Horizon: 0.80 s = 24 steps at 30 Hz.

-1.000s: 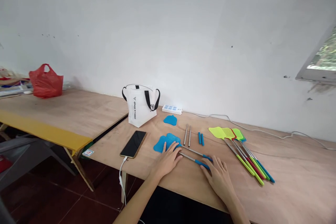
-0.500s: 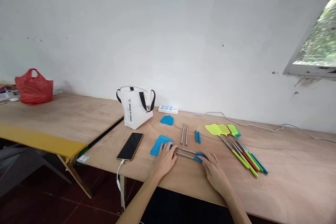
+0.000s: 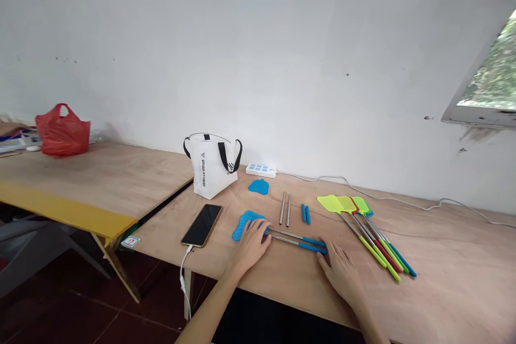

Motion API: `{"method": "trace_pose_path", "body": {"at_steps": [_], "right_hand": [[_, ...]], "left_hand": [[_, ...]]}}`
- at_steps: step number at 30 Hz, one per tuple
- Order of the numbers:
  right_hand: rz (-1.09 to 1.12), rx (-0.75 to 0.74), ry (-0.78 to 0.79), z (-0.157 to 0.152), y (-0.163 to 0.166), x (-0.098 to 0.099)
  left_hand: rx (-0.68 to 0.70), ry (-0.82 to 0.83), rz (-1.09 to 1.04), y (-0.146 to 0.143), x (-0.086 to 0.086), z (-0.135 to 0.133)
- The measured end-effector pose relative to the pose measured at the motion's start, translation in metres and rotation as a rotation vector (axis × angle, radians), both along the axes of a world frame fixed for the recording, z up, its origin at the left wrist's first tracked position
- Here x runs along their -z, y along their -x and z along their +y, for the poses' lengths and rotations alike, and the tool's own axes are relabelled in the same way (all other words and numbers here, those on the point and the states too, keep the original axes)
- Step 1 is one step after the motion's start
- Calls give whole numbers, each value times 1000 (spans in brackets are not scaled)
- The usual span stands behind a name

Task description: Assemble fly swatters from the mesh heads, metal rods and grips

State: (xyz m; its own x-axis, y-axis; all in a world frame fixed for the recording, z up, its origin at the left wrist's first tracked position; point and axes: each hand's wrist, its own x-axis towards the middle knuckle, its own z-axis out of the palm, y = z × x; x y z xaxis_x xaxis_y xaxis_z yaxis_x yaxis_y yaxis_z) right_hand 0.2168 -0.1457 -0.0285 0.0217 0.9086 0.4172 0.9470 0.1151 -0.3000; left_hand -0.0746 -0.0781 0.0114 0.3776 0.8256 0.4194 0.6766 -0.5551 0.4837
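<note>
My left hand (image 3: 250, 244) lies flat, fingers spread, on the blue swatter heads (image 3: 243, 224) of two fly swatters. Their metal rods with blue grips (image 3: 300, 242) run rightward to my right hand (image 3: 342, 270), which rests open on the table at the grip ends. Beyond them lie a loose blue swatter head (image 3: 258, 186), two bare metal rods (image 3: 285, 208) and two small blue grips (image 3: 306, 213).
A bundle of finished swatters (image 3: 366, 228) in yellow, green, red and blue lies to the right. A phone (image 3: 202, 224) on a white cable, a white tote bag (image 3: 212, 166) and a power strip (image 3: 261, 170) sit left and behind. A red bag (image 3: 62, 131) stands on the neighbouring table.
My right hand has slid a little right along the table past the grip ends. The left hand stays on the blue heads. The camera view has shifted slightly.
</note>
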Motion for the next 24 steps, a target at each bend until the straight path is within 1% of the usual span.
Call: {"method": "trace_pose_path", "body": {"at_steps": [3, 5, 6, 8, 10, 13, 16, 19, 24], "right_hand": [[26, 11, 16, 2, -16, 3], [29, 44, -7, 3, -21, 6], [34, 55, -21, 3, -22, 8], [56, 57, -54, 4, -21, 12], [87, 69, -85, 6, -19, 15], [111, 97, -92, 6, -19, 15], [122, 72, -60, 4, -22, 13], [138, 35, -41, 2, -25, 11], [102, 45, -39, 1, -20, 9]], "left_hand": [[-10, -40, -85, 20, -2, 14], [-63, -54, -120, 39, -2, 24], [-117, -57, -102, 48, 0, 28], [-217, -46, -1, 64, 5, 34], [-257, -16, 100, 73, 11, 36], [-274, 30, 173, 73, 14, 34], [-292, 61, 188, 69, 11, 30], [-291, 61, 178, 68, 9, 29], [-292, 42, 160, 69, 11, 29]]}}
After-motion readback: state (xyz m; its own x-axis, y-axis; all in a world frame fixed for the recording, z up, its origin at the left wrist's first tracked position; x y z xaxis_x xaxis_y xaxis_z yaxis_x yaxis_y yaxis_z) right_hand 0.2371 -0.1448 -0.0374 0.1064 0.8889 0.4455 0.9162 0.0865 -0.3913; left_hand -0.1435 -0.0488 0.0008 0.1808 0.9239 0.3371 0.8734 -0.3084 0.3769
